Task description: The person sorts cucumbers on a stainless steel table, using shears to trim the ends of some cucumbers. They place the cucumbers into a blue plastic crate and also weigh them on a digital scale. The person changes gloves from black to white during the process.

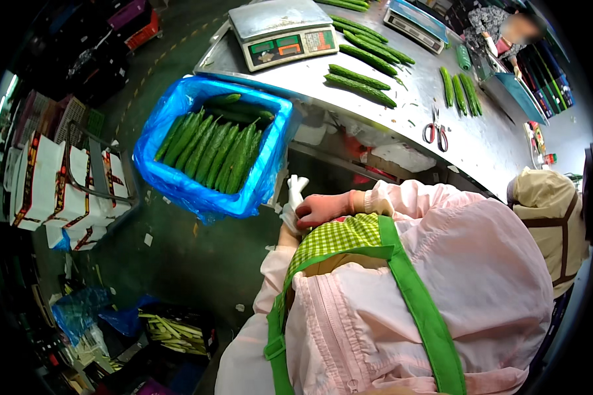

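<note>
My left hand [295,200], in a thin white glove, is held in front of the green checked apron [333,239], its fingers pointing up the picture. My right hand [321,210], in a pinkish-red glove, lies across the left wrist, its curled fingers closed on the white glove's cuff. Part of the left hand is hidden behind it. Just left of the hands stands a blue crate [143,158] lined with blue plastic film, holding a row of cucumbers [210,153]. Beyond, on the metal table, lie more cucumbers [360,89] and red-handled scissors [436,133].
Two weighing scales [286,34] [415,24] stand on the metal table [410,108]. White foam boxes [49,182] are stacked at the left. A box of cut green stalks [175,333] stands lower left. Another person [491,39] is at the far right end.
</note>
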Tool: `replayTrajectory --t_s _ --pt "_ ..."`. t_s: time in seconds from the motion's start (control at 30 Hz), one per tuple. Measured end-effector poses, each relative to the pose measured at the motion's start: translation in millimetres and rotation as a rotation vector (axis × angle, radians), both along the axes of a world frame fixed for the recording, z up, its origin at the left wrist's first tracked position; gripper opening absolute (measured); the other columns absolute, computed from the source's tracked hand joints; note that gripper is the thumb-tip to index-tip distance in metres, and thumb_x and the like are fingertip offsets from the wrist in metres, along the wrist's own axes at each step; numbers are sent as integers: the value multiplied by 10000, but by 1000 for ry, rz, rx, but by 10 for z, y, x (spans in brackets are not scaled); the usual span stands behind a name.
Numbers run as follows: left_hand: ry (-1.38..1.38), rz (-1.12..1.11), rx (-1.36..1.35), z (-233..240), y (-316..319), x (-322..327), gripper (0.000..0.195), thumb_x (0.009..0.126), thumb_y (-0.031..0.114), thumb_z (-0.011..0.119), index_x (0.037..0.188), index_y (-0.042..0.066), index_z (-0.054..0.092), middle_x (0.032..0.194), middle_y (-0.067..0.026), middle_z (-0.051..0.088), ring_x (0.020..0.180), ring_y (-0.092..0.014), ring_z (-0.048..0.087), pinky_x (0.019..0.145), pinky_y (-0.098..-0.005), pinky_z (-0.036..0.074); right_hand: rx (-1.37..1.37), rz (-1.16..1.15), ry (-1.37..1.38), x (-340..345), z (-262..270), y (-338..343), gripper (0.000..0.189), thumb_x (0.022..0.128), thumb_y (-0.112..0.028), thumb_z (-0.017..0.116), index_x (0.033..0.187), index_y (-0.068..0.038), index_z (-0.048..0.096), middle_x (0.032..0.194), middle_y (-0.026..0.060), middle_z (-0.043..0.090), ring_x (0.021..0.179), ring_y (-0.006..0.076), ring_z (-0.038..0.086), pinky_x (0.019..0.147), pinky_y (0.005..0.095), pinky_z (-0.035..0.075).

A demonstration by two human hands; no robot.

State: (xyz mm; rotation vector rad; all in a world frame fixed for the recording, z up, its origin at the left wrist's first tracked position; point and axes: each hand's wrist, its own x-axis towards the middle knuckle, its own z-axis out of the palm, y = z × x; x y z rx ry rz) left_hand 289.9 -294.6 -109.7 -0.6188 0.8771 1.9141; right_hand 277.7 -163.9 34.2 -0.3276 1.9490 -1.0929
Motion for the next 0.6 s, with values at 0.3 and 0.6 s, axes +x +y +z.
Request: replayTrajectory --t_s 0.3,0.6 --pt "48 -73 -171 -44 670 -528 946 904 734 294 1081 -144 597 975 -211 709 1036 -335 646 1104 -399 337 -13 14 -63 -78 -463 400 354 904 -305 578 1059 3 660 998 182 678 942 273 645 862 390 468" --pt "40 -268 -138 137 1339 -1032 851 902 705 383 1493 97 302 1366 -198 517 1183 -311 542 973 -451 445 16 67 -28 -666 -259 1074 347 879 -284 588 1053 10 643 1003 215 670 953 319 637 829 432 454"
